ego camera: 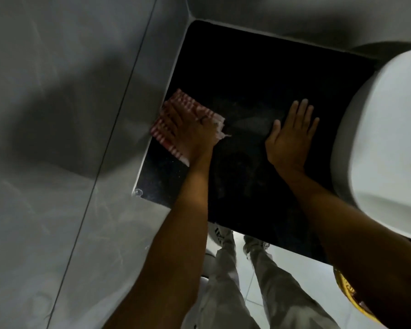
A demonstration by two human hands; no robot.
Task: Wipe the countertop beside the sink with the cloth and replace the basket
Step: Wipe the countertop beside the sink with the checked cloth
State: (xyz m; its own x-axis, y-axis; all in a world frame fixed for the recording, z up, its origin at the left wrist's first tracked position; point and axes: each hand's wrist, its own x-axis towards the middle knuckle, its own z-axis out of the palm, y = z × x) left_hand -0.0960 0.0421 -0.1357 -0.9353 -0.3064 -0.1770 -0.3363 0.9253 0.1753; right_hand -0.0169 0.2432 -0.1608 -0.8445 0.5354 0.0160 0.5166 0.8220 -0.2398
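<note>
Black countertop (259,74): left hand (190,134) flat on cloth (173,119), right hand (290,136) flat.

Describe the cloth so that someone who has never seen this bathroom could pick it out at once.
Start at the white sink on the right, then cross the black countertop to its left edge, where it meets the grey wall. The cloth lies flat there under the left hand. It is the only patterned thing in view: red and white stripes, with a frayed white edge.
</note>
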